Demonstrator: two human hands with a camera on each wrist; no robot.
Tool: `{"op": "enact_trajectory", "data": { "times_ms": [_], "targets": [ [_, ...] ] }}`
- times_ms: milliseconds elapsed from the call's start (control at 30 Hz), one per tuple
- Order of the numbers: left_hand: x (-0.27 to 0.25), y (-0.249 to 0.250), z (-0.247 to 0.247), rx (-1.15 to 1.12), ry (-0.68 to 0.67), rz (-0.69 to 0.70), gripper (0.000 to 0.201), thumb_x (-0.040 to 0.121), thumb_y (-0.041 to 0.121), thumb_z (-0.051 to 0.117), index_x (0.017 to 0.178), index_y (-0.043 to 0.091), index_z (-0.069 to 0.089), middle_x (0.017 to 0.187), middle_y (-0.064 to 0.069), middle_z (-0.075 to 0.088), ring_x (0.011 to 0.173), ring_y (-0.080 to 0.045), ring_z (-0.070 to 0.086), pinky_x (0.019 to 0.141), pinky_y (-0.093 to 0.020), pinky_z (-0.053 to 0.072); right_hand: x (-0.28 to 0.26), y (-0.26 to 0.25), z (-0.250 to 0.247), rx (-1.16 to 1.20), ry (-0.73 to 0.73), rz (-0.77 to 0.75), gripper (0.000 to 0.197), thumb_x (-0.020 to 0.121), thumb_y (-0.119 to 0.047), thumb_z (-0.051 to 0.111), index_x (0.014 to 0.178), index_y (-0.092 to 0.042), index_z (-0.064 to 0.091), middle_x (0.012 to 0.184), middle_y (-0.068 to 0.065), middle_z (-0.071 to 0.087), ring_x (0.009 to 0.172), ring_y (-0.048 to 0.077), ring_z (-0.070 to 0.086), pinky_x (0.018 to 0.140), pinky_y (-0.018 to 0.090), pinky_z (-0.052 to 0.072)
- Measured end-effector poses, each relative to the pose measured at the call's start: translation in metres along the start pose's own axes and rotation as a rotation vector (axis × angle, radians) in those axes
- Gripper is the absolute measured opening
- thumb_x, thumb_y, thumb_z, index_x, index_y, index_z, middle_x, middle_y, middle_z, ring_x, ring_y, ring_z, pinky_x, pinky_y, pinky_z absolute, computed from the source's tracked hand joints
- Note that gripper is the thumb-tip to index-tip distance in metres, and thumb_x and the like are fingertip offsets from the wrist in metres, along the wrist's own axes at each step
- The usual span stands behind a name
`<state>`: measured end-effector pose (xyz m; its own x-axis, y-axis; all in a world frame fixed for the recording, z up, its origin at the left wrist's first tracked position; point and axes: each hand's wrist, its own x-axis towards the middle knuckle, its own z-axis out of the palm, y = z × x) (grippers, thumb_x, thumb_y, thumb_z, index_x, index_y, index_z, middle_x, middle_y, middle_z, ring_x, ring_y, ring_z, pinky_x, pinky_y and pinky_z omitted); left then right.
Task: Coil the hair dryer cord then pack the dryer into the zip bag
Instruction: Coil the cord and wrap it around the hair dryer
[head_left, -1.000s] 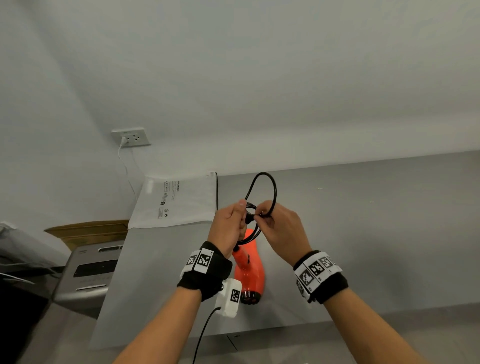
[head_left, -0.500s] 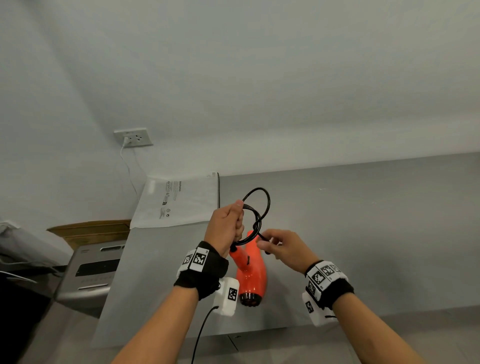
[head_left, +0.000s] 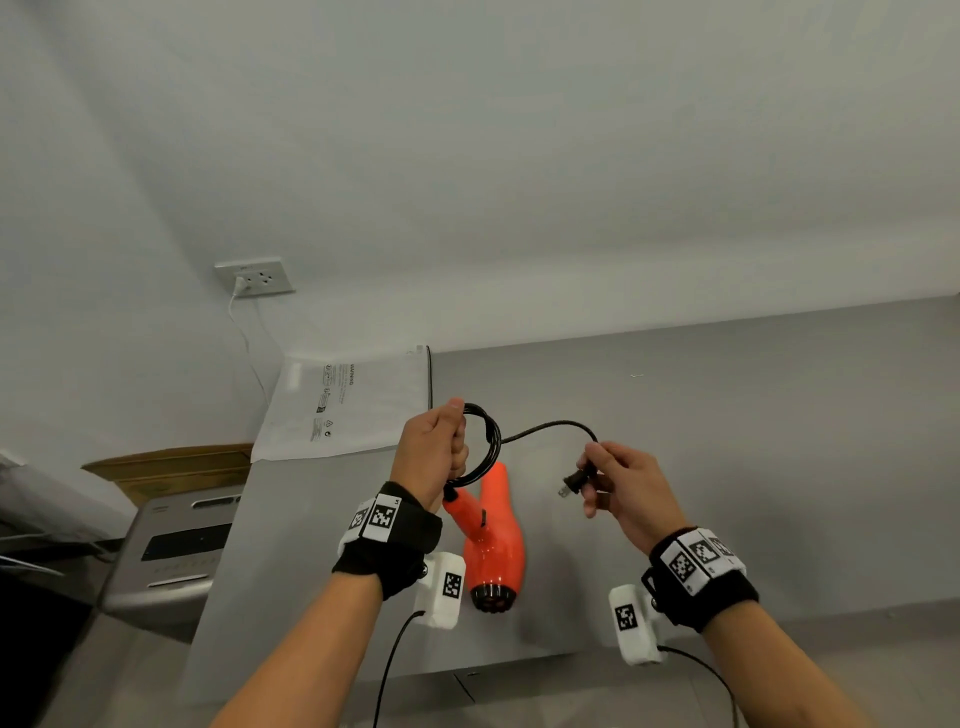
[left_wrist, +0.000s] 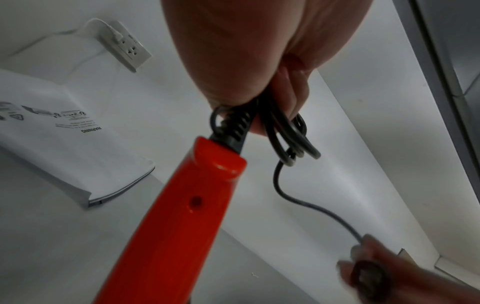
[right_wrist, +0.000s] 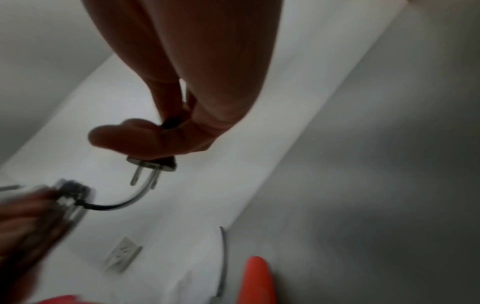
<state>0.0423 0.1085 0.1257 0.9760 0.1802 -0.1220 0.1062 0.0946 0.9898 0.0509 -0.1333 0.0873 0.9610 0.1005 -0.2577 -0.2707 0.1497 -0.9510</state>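
An orange hair dryer (head_left: 493, 540) hangs over the grey table (head_left: 727, 441), nozzle towards me, its handle end up by my left hand (head_left: 436, 452). That hand grips several loops of the black cord (head_left: 488, 441) beside the handle's strain relief (left_wrist: 233, 125). A free length of cord (head_left: 550, 428) arcs to the right to the plug (head_left: 571, 483), which my right hand (head_left: 618, 483) pinches, prongs (right_wrist: 144, 178) pointing left. The white zip bag (head_left: 348, 405) lies flat at the table's back left corner, behind my left hand.
A wall socket (head_left: 255, 277) with a white cable plugged in sits above the bag. A grey machine (head_left: 171, 556) and a cardboard box (head_left: 171, 467) stand left of the table. The table's near edge (head_left: 467, 670) lies under my wrists.
My right hand has slid along the cord away from the coil to the right and now holds the plug, drawing out a free length. The left hand keeps the loops.
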Motion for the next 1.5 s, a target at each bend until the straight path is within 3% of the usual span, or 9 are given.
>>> {"op": "enact_trajectory", "data": {
  "times_ms": [200,367,467,567,767,967,1167,1333,1500],
  "targets": [
    [0.002,-0.001,0.007,-0.005,-0.007,0.005,0.046,0.106,0.033,0.048,0.062,0.020,0.039,0.054,0.004,0.024,0.043,-0.011,0.019,0.041,-0.021,0.016,-0.037,-0.046,0.059,-0.028,-0.195,-0.291,0.013,0.096,-0.002,0.060,0.094,0.011,0.063,0.074,0.027,0.069,0.062,0.037,0.068,0.073,0.050,0.063],
    [0.000,0.001,0.013,0.037,-0.002,0.015,0.047,0.105,0.031,0.049,0.060,0.018,0.042,0.052,0.004,0.026,0.042,-0.010,0.020,0.040,-0.021,0.019,-0.025,-0.022,0.085,-0.469,-0.076,-0.596,0.008,0.091,-0.001,0.066,0.093,-0.004,0.073,0.087,0.004,0.066,0.073,0.014,0.071,0.073,0.033,0.062],
    [0.002,-0.002,0.008,0.081,0.035,0.030,0.046,0.103,0.034,0.052,0.060,0.018,0.047,0.051,0.004,0.028,0.042,-0.012,0.021,0.043,-0.022,0.020,-0.020,-0.011,0.085,-0.720,-0.030,-0.723,0.006,0.090,-0.006,0.069,0.091,-0.010,0.074,0.080,-0.010,0.057,0.071,-0.003,0.055,0.067,0.010,0.043],
    [0.001,-0.004,0.007,0.138,0.042,0.047,0.044,0.103,0.037,0.052,0.065,0.015,0.053,0.049,0.006,0.031,0.042,-0.011,0.024,0.043,-0.022,0.022,-0.020,-0.005,0.089,-0.835,-0.071,-0.810,0.009,0.092,-0.007,0.066,0.083,-0.009,0.065,0.078,-0.012,0.048,0.065,-0.006,0.045,0.064,0.011,0.037],
    [-0.003,-0.001,0.011,0.045,0.006,0.025,0.042,0.105,0.034,0.050,0.069,0.012,0.054,0.049,0.004,0.029,0.042,-0.011,0.022,0.041,-0.020,0.020,-0.011,0.000,0.093,-0.562,0.038,-0.591,0.002,0.090,-0.014,0.068,0.091,-0.015,0.067,0.078,-0.004,0.068,0.073,0.011,0.065,0.068,0.029,0.057],
    [-0.006,-0.001,0.012,-0.016,-0.057,-0.012,0.044,0.106,0.036,0.045,0.070,0.015,0.055,0.052,0.001,0.031,0.041,-0.010,0.022,0.038,-0.019,0.021,-0.015,0.000,0.091,-0.734,0.084,-0.790,0.007,0.090,-0.011,0.070,0.091,-0.017,0.068,0.081,-0.007,0.066,0.075,0.009,0.055,0.067,0.014,0.042],
    [-0.009,-0.002,0.020,-0.004,-0.051,0.032,0.041,0.106,0.038,0.045,0.081,0.008,0.056,0.052,0.004,0.031,0.042,-0.009,0.024,0.038,-0.019,0.021,-0.013,0.012,0.092,-0.539,0.149,-0.585,0.018,0.086,-0.007,0.071,0.086,-0.021,0.059,0.098,-0.002,0.055,0.087,0.008,0.058,0.067,0.015,0.049],
    [-0.007,-0.002,0.017,-0.040,-0.036,0.021,0.041,0.107,0.036,0.044,0.075,0.012,0.055,0.051,0.006,0.031,0.041,-0.008,0.022,0.038,-0.018,0.020,-0.014,0.008,0.082,-0.024,-0.146,-0.228,0.013,0.093,-0.001,0.062,0.092,-0.012,0.054,0.091,-0.011,0.070,0.093,0.014,0.065,0.083,0.041,0.051],
    [-0.002,-0.003,0.018,-0.046,-0.025,-0.014,0.040,0.106,0.037,0.045,0.077,0.012,0.055,0.051,0.005,0.033,0.040,-0.008,0.023,0.037,-0.018,0.020,-0.019,0.005,0.085,-0.058,-0.304,-0.244,0.014,0.094,-0.002,0.058,0.096,-0.014,0.052,0.110,0.022,0.063,0.099,0.014,0.063,0.084,0.026,0.052]
  ]
}}
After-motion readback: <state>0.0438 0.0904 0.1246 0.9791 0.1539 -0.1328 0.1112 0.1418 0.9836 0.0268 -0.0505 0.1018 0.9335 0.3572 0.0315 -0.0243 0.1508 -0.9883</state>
